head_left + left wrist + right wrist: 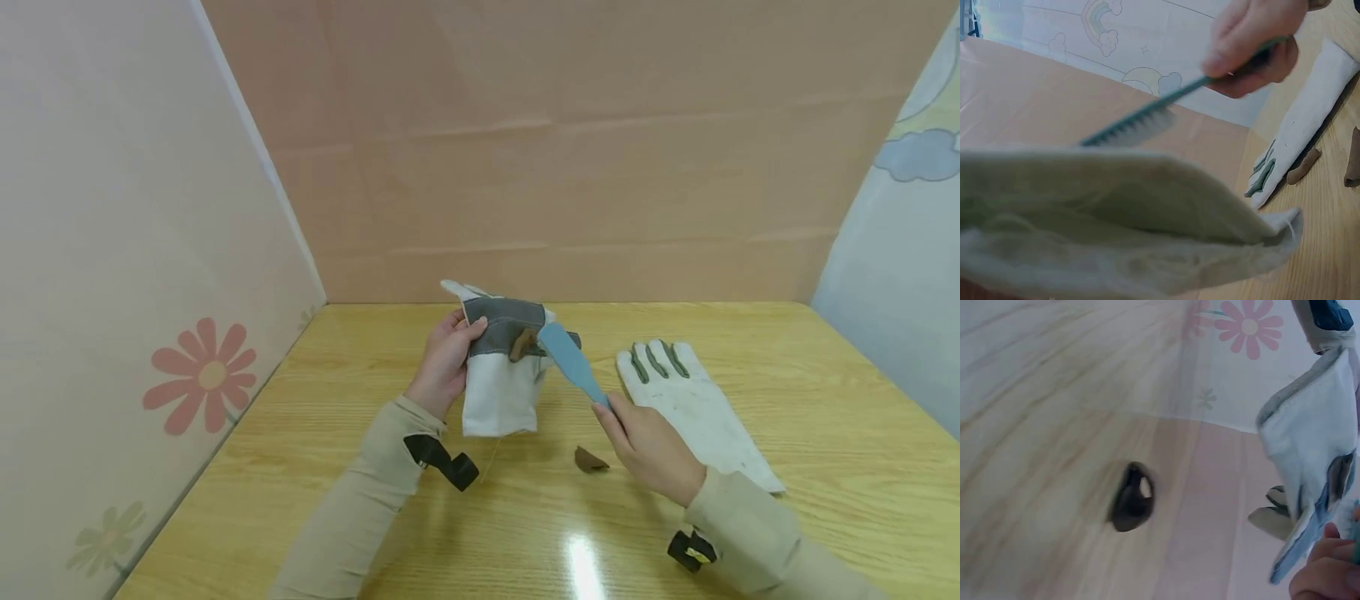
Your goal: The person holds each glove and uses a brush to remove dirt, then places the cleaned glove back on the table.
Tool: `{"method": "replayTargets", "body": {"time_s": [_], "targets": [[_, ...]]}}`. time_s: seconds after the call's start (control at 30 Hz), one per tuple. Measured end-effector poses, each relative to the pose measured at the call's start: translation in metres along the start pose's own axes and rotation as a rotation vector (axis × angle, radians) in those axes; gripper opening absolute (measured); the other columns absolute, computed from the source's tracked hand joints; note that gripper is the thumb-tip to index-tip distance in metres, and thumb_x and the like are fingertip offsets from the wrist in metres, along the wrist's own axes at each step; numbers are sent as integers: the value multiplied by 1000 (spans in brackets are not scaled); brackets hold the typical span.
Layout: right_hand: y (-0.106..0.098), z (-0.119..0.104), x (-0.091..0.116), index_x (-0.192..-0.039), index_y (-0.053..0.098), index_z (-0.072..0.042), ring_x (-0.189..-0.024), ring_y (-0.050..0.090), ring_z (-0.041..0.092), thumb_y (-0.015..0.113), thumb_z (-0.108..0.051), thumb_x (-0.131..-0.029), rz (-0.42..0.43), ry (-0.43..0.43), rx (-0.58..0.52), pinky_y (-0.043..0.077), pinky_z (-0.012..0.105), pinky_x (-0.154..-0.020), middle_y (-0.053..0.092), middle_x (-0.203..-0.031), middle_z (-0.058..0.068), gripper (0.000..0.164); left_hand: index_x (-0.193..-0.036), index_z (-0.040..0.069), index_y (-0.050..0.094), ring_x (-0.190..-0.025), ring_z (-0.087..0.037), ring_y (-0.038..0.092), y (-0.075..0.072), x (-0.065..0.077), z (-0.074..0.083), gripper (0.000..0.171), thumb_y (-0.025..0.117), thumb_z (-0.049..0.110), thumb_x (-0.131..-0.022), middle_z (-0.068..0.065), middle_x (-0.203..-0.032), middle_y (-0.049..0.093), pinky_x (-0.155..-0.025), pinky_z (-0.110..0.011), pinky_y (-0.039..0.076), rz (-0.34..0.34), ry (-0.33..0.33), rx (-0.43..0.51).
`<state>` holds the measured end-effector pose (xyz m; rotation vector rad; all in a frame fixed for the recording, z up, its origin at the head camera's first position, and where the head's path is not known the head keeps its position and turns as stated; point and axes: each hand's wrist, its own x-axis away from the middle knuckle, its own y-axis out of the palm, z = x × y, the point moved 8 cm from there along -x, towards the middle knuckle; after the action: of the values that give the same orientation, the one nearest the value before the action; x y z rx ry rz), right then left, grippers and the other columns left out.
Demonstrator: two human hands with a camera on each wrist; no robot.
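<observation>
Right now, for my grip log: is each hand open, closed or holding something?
Left hand: holding the white-and-grey fabric glove.
Right hand: holding the slim light-blue brush.

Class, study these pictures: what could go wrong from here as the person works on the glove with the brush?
1. The brown piece on the held glove might drop onto the table.
2. Brush strokes could flick bits toward the other glove, lying nearby.
3. Only the left hand holds the glove, so a hard push from the brush may twist it loose.
</observation>
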<state>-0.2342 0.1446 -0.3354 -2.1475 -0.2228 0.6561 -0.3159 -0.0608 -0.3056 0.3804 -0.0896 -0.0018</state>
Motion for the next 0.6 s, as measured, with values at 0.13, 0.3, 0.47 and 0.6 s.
{"method": "replayTargets", "body": {"time_s": [0.13, 0.3, 0.47, 0.6], "targets": [[-1, -16, -2, -77, 39, -12, -47, 14, -5, 40, -13, -100, 5, -105, -24, 23, 15, -42, 24, -57, -11, 23, -136, -1, 38, -95, -14, 63, 4, 1, -3, 41, 46, 4, -96, -19, -133, 50, -87, -26, 50, -16, -3, 1], [7, -26, -3, -80, 41, -14, -47, 17, -7, 43, -15, -100, -37, -172, 24, 25, 14, -42, 26, -57, -13, 20, -135, -2, 38, -76, -3, 62, 6, 3, -5, 41, 47, 4, -96, -12, -116, 58, -71, -17, 51, -31, 1, -2], [10, -17, -3, -81, 42, -14, -44, 18, -5, 45, -17, -99, -35, -132, 114, 23, 14, -41, 26, -54, -12, 19, -133, -2, 40, -74, -2, 61, 4, 4, -6, 39, 47, 4, -95, -2, -99, 58, -69, -16, 50, -28, -9, 9], [11, -5, -4, -81, 42, -14, -44, 19, -3, 44, -20, -100, -56, -66, 152, 24, 15, -42, 27, -55, -11, 19, -130, -1, 42, -75, -4, 61, 1, 5, -5, 36, 48, 4, -95, -2, -98, 59, -68, -18, 50, -19, -7, 8]]}}
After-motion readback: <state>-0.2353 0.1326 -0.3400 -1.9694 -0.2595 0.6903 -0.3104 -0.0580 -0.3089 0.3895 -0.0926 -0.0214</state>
